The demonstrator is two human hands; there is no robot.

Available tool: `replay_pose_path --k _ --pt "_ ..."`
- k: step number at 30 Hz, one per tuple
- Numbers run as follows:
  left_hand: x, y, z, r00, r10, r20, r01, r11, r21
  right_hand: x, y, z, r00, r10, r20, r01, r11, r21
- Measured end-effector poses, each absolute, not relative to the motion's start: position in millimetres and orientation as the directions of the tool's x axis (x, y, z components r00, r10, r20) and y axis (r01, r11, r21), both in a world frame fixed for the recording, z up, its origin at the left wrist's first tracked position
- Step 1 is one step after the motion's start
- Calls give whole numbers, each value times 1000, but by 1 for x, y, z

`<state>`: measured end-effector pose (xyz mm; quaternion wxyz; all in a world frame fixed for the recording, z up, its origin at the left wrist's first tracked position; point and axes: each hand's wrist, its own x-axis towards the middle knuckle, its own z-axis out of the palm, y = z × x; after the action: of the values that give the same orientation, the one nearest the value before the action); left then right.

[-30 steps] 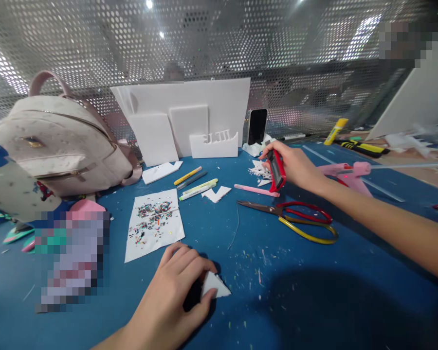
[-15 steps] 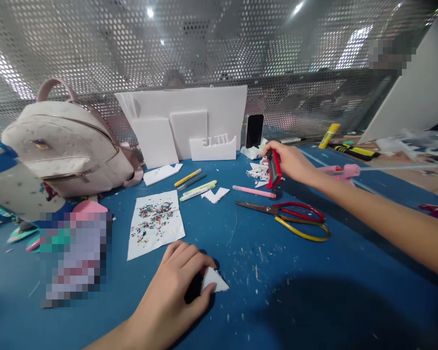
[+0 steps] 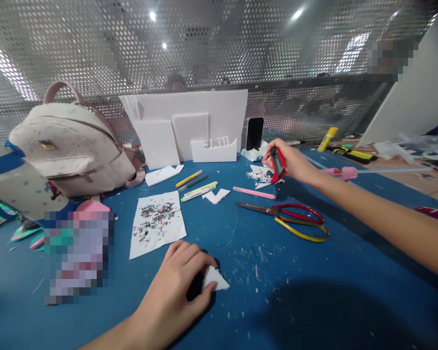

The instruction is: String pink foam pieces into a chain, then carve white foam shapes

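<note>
My left hand rests low on the blue table, its thumb and fingers closed on a small triangular piece of white foam board. Farther off to the right, my right hand grips a red and black utility knife, held tilted above the table. I cannot make out its blade. Just left of the knife lies a heap of white foam scraps. Between the two hands are a pink pen, a V-shaped white offcut and scissors with red and yellow handles.
A white sheet bears many coloured bits. Several pens lie behind it. White boards and a phone stand along the mesh panel. A pale backpack is at left, a yellow glue stick at far right.
My right hand has turned the utility knife slightly and shifted it a little to the right. My left hand stays on the foam piece. The whole view has moved slightly.
</note>
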<state>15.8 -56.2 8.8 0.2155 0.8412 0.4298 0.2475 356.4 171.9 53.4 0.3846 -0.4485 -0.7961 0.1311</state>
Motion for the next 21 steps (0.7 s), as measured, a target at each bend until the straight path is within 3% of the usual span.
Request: replay_pose_path --k 21 --pt "14 -58 9 501 835 229 611 -528 590 345 172 49 -233 896 379 231 429 -873"
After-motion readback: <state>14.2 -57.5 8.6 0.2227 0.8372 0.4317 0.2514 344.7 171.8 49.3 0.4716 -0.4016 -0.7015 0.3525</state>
